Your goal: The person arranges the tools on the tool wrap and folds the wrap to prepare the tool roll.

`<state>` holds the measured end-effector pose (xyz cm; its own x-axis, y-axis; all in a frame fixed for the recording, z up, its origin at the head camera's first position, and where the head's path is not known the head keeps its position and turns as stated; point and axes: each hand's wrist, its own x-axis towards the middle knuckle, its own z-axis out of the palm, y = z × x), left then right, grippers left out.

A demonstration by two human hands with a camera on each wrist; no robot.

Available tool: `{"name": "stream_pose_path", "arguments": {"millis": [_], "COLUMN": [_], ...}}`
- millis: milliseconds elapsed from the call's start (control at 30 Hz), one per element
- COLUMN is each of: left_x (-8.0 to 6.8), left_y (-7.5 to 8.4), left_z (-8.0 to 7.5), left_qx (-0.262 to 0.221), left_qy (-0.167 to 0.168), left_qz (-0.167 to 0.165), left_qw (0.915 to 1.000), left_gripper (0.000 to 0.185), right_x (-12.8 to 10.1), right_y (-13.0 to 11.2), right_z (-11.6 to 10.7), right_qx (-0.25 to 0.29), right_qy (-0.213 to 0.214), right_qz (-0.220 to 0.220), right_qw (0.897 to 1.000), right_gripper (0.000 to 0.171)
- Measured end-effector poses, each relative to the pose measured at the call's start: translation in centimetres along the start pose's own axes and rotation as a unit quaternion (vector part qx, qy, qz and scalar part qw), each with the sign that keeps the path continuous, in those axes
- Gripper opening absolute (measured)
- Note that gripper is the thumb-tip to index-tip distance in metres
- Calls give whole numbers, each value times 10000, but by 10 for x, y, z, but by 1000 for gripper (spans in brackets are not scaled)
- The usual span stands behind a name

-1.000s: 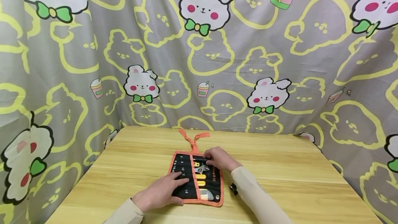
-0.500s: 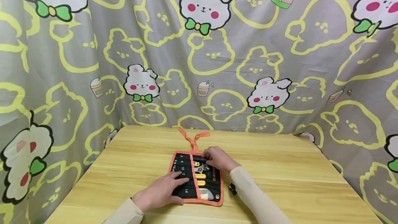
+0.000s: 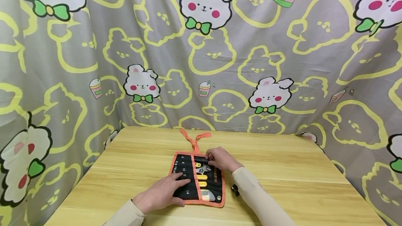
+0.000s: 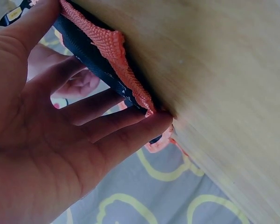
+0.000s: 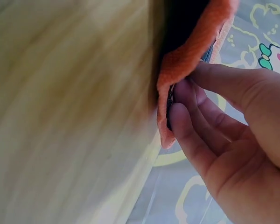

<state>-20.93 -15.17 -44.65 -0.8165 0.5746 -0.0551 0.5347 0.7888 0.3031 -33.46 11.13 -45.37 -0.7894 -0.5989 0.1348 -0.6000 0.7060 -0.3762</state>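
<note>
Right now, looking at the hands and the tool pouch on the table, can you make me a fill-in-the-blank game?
1. The black fabric tool roll with orange edging lies on a ____ table.
2. The ____ hand presses flat on the roll's numbered pockets.
3. The right hand pinches the roll's far ____ edging.
4. The tool handles in the roll are ____.

Missing words: wooden; left; orange; yellow

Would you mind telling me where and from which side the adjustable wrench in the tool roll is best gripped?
Probably by its bare metal head, coming from the roll's far, tie-strap end. The handle sits tucked in a pocket of the tool roll, so only the head lies free. The right hand is already there, while the left hand presses the roll flat.
</note>
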Motion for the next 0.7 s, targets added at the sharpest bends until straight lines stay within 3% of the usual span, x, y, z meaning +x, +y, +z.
{"name": "stream_pose_path", "arguments": {"millis": [700], "left_x": [-2], "left_y": [2], "left_z": [-2], "left_qx": [-3], "left_qy": [8], "left_qz": [-15], "left_qw": [10000], "left_gripper": [70], "right_x": [11], "right_y": [-13], "right_z": [4], "right_qx": [-374], "right_qy": [94], "right_qz": [-302], "right_qw": [9988], "right_gripper": [11]}}
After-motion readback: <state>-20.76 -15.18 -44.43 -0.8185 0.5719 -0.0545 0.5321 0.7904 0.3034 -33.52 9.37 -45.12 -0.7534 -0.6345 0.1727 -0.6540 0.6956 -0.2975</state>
